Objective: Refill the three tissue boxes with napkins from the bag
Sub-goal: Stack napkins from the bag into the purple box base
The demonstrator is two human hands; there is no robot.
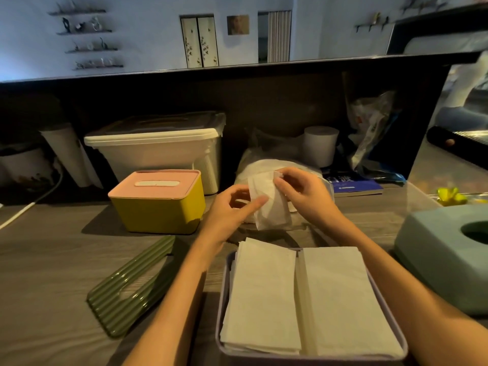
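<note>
Both hands meet above the table (52, 260), working a small wad of napkins (269, 207). The right hand (303, 191) pinches the wad's top corner between thumb and forefinger, the other fingers curled loosely behind it. The left hand (232, 207) has its forefinger stretched flat across the front of the wad, the thumb behind the paper, the remaining fingers bent; whether they press the paper cannot be told.

Just behind the fingers lies the bag (264, 167), a pale clear plastic heap with more white paper inside, touching or nearly touching the held wad. Below the wrists, nearest the viewer, sits an open lilac box (223, 299) filled with two side-by-side stacks (303, 299) of folded napkins, the left stack skewed slightly and overhanging the far rim.

Left of the left hand stands a yellow box (158, 210) with a pink lid (155, 183) closed on it, a white strip showing in the slot. Lower left of that hand a green ribbed lid (129, 286) lies flat on the table, apart from any box. Right of the right forearm is a teal box (443, 260) with an oval opening on top.

Beyond the fingers, against the dark back wall, stand a white bin (158, 146), a paper roll (319, 143) and a blue book (353, 186)
</note>
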